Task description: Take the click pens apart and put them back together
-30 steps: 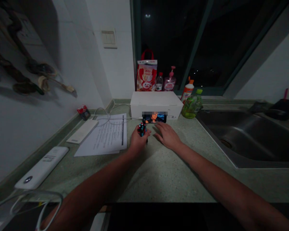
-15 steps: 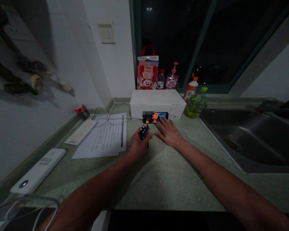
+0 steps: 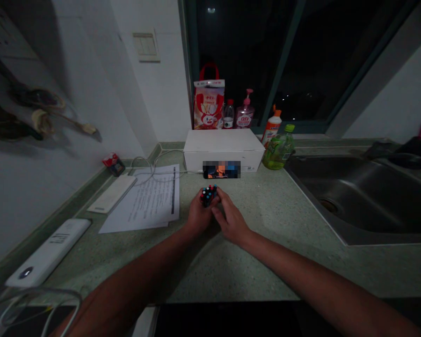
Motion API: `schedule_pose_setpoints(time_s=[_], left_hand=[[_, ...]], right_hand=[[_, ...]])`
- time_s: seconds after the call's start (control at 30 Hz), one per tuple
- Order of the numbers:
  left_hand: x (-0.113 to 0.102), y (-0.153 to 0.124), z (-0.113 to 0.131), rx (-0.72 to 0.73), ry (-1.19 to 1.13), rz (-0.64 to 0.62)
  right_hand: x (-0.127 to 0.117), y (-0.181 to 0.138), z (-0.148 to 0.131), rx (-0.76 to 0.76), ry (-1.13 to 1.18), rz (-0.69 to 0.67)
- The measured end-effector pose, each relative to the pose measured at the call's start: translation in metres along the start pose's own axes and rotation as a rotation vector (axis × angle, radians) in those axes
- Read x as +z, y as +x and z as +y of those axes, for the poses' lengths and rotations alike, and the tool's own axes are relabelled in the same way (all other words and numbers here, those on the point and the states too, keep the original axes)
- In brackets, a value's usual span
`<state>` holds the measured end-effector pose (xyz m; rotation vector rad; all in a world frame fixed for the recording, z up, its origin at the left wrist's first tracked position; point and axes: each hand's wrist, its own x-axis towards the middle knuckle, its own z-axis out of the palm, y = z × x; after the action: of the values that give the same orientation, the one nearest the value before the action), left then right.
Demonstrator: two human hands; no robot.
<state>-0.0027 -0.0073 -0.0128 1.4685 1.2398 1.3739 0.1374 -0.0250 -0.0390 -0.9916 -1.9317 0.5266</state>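
Pointing lengthwise upward, bundled pens point(image 3: 209, 195)

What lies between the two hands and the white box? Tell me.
A phone, standing close in front of the white box; nearer the left hand and right hand, a strip of bare countertop. Both show in the head view.

You are facing a speckled green countertop point(image 3: 266, 276); a stainless-steel sink point(image 3: 375, 187) is sitting at its right, a green-framed window point(image 3: 238, 42) is showing darkness, and white walls point(image 3: 126, 107), one bearing a light switch point(image 3: 146, 46), are standing dimly lit
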Motion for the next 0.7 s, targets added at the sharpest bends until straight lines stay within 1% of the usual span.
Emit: schedule_pose_setpoints(time_s=[0.17, 0.33, 0.43, 0.5, 0.57, 0.63, 0.7], left_hand=[[-0.002, 0.001, -0.002, 0.038, 0.064, -0.013], [-0.001, 0.001, -0.004, 0.091, 0.120, -0.118], [-0.006, 0.008, 0.000, 0.068, 0.184, -0.085], [-0.019, 0.019, 0.007, 0.042, 0.256, -0.013], [-0.038, 0.033, 0.016, -0.012, 0.404, 0.028], [-0.062, 0.046, 0.024, -0.091, 0.671, 0.023], [-0.085, 0.054, 0.029, -0.178, 1.018, -0.005]], right_hand=[[-0.003, 0.002, 0.002, -0.017, 0.005, 0.001], [-0.008, 0.003, 0.002, -0.006, 0.014, -0.016], [-0.010, 0.004, 0.003, 0.006, 0.020, -0.020], [-0.012, 0.005, 0.006, 0.024, 0.014, -0.026], [-0.013, 0.005, 0.009, 0.038, 0.004, -0.035], [-0.013, 0.006, 0.013, 0.043, -0.003, -0.035], [-0.014, 0.006, 0.017, 0.044, -0.010, -0.026]])
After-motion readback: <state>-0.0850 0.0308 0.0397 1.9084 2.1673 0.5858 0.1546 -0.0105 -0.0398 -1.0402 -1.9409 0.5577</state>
